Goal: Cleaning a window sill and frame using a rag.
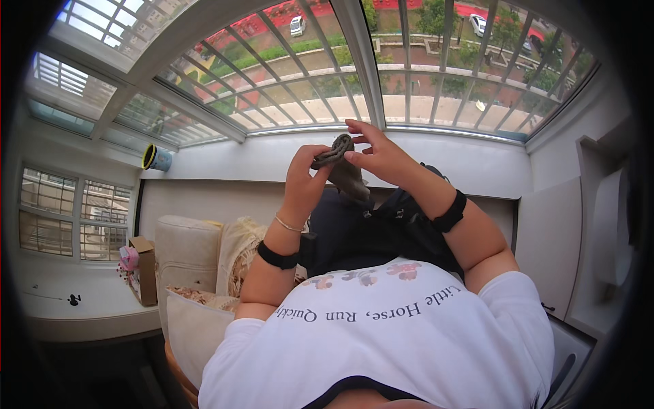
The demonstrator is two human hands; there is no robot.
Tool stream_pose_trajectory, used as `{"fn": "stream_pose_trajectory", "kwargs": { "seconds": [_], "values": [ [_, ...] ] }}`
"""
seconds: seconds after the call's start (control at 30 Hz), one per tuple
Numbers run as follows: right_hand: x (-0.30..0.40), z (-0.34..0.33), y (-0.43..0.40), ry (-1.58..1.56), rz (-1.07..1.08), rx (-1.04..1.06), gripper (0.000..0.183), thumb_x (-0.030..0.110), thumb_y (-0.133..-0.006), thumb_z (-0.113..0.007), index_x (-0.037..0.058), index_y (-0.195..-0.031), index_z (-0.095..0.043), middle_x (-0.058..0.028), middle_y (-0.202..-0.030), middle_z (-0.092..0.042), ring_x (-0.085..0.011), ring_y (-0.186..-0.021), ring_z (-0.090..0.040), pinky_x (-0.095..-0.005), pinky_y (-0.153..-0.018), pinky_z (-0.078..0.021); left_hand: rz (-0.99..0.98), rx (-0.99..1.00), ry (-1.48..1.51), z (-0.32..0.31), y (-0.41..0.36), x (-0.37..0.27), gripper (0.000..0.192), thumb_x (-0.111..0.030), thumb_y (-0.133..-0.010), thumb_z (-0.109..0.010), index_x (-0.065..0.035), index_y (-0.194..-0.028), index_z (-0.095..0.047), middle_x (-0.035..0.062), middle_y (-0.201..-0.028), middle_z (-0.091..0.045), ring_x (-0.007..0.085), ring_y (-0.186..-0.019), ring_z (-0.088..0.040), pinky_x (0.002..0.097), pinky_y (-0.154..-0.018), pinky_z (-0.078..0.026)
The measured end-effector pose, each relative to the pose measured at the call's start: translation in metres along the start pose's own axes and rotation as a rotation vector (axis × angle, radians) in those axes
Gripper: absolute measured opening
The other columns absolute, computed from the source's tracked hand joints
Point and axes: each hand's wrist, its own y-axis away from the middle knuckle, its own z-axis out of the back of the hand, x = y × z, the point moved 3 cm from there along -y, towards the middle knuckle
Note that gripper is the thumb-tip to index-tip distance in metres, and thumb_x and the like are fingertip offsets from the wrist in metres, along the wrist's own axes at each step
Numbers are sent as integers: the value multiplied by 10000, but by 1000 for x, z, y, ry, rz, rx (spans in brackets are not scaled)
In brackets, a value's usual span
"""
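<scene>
A dark grey piece of cloth [347, 176], folded or bunched at its upper end, hangs in front of my lap. My left hand [309, 166] grips that upper end between thumb and fingers. On the other side, my right hand [375, 152] has its thumb against the cloth's edge, with its fingers spread and raised; whether it also pinches the cloth I cannot tell. The lower part of the cloth hangs down over my dark trousers.
A white windowsill [449, 153] runs below the barred windows. On its left stands a blue bin with a yellow rim [157, 157]. Cream cushions [186, 250] lie at my left, beside a cardboard box [148, 271] on a white counter [66, 301]. A white cabinet door [549, 245] is at the right.
</scene>
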Motion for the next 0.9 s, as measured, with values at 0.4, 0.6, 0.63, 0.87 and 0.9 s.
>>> {"fn": "stream_pose_trajectory", "kwargs": {
  "seconds": [0.4,0.6,0.63,0.87,0.9],
  "values": [
    [0,2,2,70,35,88,333,148,-739,-588,37,-1020,-449,-53,-946,-500,-142,-901,-473,-309,-822,-368,-82,-57,-61,-6,-8,-10,204,19,-683,-562,-9,-879,-511,109,-825,-524,220,-744,-519,283,-670,-416],
    [0,4,1,-146,-8,3,254,73,-709,-577,33,-943,-487,-27,-838,-519,-95,-771,-493,-245,-718,-403,2,-16,-15,-10,-7,-1,209,-24,-723,-553,-5,-921,-489,116,-853,-518,229,-756,-514,285,-682,-414],
    [0,3,1,-125,-2,23,247,69,-706,-578,31,-934,-492,-26,-826,-519,-98,-771,-493,-247,-720,-402,23,2,-4,-11,-6,4,215,-35,-730,-552,-4,-931,-483,118,-861,-515,233,-761,-512,285,-685,-413],
    [-12,3,-11,50,-5,64,220,69,-691,-581,29,-898,-517,-43,-813,-531,-124,-780,-503,-256,-732,-395,39,84,-40,-11,-7,21,248,-11,-703,-561,-15,-938,-479,88,-855,-503,174,-772,-486,262,-708,-394],
    [-14,2,-12,74,-28,60,223,69,-687,-581,27,-897,-518,-48,-818,-531,-130,-783,-503,-257,-734,-394,44,77,-37,-11,-6,25,248,-11,-703,-561,-15,-938,-479,88,-855,-503,174,-772,-486,262,-708,-394]
  ]
}}
